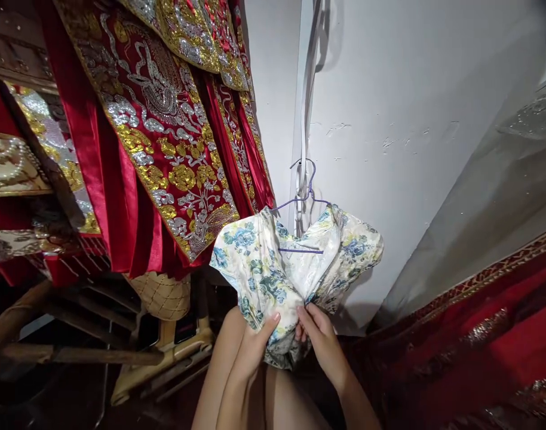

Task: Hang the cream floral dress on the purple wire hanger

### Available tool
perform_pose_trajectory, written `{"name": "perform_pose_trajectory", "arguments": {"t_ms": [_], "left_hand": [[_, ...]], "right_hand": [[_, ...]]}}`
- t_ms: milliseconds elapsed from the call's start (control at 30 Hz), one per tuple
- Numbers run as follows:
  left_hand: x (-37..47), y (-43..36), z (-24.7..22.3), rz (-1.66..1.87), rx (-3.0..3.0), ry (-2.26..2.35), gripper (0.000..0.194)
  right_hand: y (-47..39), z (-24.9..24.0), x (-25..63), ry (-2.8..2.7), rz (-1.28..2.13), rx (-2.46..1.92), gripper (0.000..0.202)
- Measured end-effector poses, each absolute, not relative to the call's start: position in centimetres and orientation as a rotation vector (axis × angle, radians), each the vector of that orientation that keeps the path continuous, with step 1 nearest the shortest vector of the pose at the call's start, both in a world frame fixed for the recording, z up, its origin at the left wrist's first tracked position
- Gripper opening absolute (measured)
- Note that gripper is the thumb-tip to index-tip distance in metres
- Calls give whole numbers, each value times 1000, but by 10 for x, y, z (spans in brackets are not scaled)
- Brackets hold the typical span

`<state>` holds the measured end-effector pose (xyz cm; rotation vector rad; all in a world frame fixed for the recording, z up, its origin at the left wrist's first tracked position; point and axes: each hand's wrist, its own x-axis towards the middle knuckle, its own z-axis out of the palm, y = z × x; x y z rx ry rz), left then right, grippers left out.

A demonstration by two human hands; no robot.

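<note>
A white floral garment (pixel 259 269) with blue and green flowers and short sleeves hangs on a thin purple wire hanger (pixel 311 190). The hanger's lower bar shows through the open V-neck. My left hand (pixel 259 343) grips the garment's lower left part, thumb on top and the other fingers hidden beneath the cloth. At the base of the neckline my right hand (pixel 315 328) pinches the fabric between thumb and curled fingers. Below the hands the cloth is gathered and partly hidden. My bare legs (pixel 223 364) are underneath.
Red garments (pixel 178 137) with gold and silver embroidery hang at the left. Below them stand a wooden chair frame (pixel 85 352) and a quilted beige bag (pixel 163 295). A white strap (pixel 305 107) runs down the white wall (pixel 389 89). At right, clear plastic (pixel 474 197) hangs above red fabric (pixel 524 334).
</note>
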<state>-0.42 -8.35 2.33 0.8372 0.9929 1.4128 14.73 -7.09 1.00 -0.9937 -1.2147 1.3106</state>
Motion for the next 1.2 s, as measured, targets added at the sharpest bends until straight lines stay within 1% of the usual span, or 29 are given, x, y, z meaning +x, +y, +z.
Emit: {"name": "perform_pose_trajectory", "arguments": {"t_ms": [100, 267, 400, 567, 767, 867, 933, 1000, 1100, 1133, 1200], "left_hand": [[-10, -84, 28, 1412, 903, 1024, 75], [-15, -85, 17, 1382, 858, 1008, 80], [-15, -87, 17, 1343, 818, 1003, 83], [-15, -89, 28, 1392, 884, 1016, 80], [-12, -91, 22, 1428, 796, 1029, 76], [-10, -90, 23, 1492, 768, 1019, 68], [-12, -86, 23, 1542, 678, 1003, 58], [-16, -79, 21, 1594, 490, 945, 45], [-24, -70, 15, 1715, 139, 886, 19], [-26, -69, 14, 1775, 38, 898, 14], [-29, -70, 14, 1943, -78, 938, 15]], "right_hand": [[-68, 17, 138, -1216, 1298, -978, 49], [-70, 15, 144, -1200, 1293, -971, 41], [-71, 14, 148, -1246, 1284, -940, 41], [-72, 19, 148, -1197, 1287, -932, 37], [-76, 24, 156, -1379, 1271, -984, 38], [-76, 21, 165, -1420, 1255, -1015, 37], [-77, 19, 169, -1413, 1292, -1022, 36], [-78, 19, 171, -1385, 1332, -1033, 31], [-79, 23, 171, -1366, 1329, -1082, 26], [-80, 24, 170, -1369, 1315, -1098, 27], [-81, 27, 168, -1366, 1283, -1120, 29]]}}
